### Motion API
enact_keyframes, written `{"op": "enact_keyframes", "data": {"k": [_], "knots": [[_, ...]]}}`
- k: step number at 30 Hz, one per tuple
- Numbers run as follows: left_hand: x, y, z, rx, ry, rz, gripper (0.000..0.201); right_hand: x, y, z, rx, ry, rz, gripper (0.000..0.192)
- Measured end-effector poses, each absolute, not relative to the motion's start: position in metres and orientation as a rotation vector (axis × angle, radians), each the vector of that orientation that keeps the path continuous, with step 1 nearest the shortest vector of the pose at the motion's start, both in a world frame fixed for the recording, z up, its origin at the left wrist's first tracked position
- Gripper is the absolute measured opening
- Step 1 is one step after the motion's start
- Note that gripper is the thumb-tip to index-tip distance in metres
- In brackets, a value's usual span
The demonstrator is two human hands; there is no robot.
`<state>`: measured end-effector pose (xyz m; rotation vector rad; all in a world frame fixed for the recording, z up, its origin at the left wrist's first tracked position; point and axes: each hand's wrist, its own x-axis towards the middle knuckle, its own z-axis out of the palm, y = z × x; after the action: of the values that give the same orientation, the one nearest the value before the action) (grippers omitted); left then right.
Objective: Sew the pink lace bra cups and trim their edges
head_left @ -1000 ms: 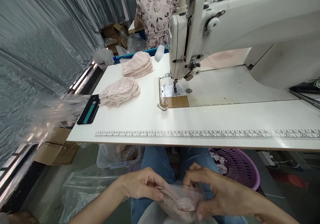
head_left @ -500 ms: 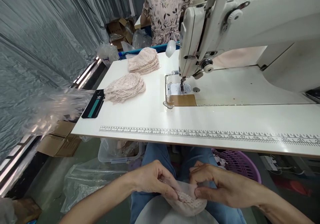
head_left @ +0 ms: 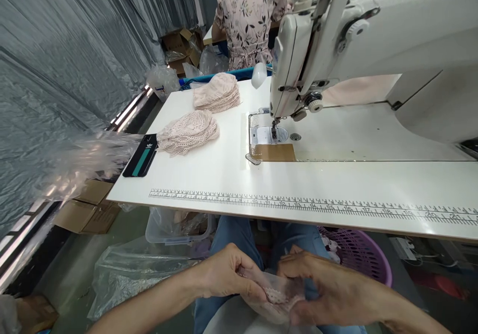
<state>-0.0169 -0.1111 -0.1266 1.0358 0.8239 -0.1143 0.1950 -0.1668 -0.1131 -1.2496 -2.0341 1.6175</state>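
1. A phone [head_left: 141,156] lies at the table's [head_left: 209,174] left edge, with two lace stacks [head_left: 188,132] just right of it.
2. My left hand [head_left: 224,272] is low over my lap, thumb and fingers pinched on the left edge of the lace piece [head_left: 278,296].
3. The lace piece sits in clear plastic between both hands, below the table's near edge.
4. My right hand [head_left: 328,291] grips its right side, fingers closed around it.
5. The sewing machine [head_left: 336,60] stands on the table; a purple basket [head_left: 358,257] sits beneath, right of my knees.
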Motion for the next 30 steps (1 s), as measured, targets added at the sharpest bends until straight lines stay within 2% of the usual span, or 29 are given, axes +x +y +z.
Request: {"op": "enact_keyframes", "data": {"k": [4,10,16,20,30], "knots": [[-0.018,-0.11,-0.123,1.045,0.83,-0.139,0.033,0.193,-0.169,-0.115,-1.27,-2.006,1.631,0.013],[-0.02,-0.11,-0.119,1.125,0.82,-0.169,0.036,0.201,-0.172,-0.122,-1.286,-1.954,1.649,0.007],[-0.022,-0.111,-0.111,1.166,0.754,-0.148,0.049,0.195,-0.176,-0.128,-1.343,-1.83,1.65,0.02],[-0.026,-0.111,-0.112,1.251,0.756,-0.18,0.058,0.196,-0.174,-0.128,-1.333,-1.873,1.736,0.019],[-0.026,-0.11,-0.115,1.244,0.708,-0.189,0.055,0.206,-0.178,-0.132,-1.416,-1.777,1.862,0.02]]}}
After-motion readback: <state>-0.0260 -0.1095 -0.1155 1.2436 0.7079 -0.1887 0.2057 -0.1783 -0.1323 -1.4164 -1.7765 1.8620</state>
